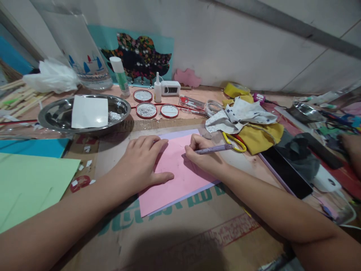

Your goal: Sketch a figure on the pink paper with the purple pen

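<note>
A pink sheet of paper (175, 177) lies on a lilac sheet (180, 133) on brown cardboard (180, 233). My left hand (141, 163) rests flat on the pink sheet's left side, fingers spread, thumb out, pressing it down. My right hand (204, 156) is closed around a purple pen (216, 149), its tip touching the pink paper near the sheet's upper middle. Yellow-handled scissors (234, 143) lie just beyond the pen.
A steel bowl (56, 116) with white paper stands at back left, round red-rimmed bead tins (146, 110), a glue bottle (157, 90) and a glue stick (120, 75) behind. Cloth scraps (248, 116), a dark phone (284, 171) and clutter lie right. Green paper (31, 184) lies left.
</note>
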A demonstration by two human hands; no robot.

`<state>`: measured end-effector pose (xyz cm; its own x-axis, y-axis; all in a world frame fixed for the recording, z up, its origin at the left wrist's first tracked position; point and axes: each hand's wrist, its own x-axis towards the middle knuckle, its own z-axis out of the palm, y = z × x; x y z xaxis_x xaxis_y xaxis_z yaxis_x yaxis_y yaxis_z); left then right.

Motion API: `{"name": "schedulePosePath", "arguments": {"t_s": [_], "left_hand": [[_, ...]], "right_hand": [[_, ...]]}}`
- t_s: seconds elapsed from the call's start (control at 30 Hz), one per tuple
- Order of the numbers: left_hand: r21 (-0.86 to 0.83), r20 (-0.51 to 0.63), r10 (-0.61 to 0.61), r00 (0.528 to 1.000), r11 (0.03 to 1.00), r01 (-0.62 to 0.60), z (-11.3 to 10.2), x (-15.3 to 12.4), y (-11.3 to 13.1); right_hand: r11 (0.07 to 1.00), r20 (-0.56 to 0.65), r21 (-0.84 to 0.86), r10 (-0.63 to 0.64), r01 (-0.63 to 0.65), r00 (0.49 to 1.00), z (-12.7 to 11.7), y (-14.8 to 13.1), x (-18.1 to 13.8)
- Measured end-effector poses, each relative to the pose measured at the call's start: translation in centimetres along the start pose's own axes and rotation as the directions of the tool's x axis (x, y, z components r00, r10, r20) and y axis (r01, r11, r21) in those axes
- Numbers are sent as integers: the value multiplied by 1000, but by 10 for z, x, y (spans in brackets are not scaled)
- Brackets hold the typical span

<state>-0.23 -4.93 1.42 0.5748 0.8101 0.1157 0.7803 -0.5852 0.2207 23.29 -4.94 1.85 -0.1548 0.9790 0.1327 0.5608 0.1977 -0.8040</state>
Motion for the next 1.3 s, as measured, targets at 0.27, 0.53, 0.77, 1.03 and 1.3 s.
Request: {"name": "schedulePosePath", "arguments": {"t_s": [0.27,0.53,0.77,1.03,1.3], "left_hand": [[7,-10,8,1000,1000,-8,1,1,0],[-11,-23,9,1000,1000,-9,2,0,-1],[2,-18,12,1000,1000,-12,2,0,0],[20,-15,24,1000,1000,-24,2,0,-1],[20,-27,25,999,1000,-24,3,-1,-1]], "right_hand": [[995,-55,85,53,-48,997,-2,3,-2],[1000,24,18,6,-7,1000,-2,0,-1],[1000,32,-1,7,-7,999,-2,1,0],[1000,-24,-26,4,-5,1000,-2,3,0],[999,-60,-39,12,-14,998,-3,4,-1]]}}
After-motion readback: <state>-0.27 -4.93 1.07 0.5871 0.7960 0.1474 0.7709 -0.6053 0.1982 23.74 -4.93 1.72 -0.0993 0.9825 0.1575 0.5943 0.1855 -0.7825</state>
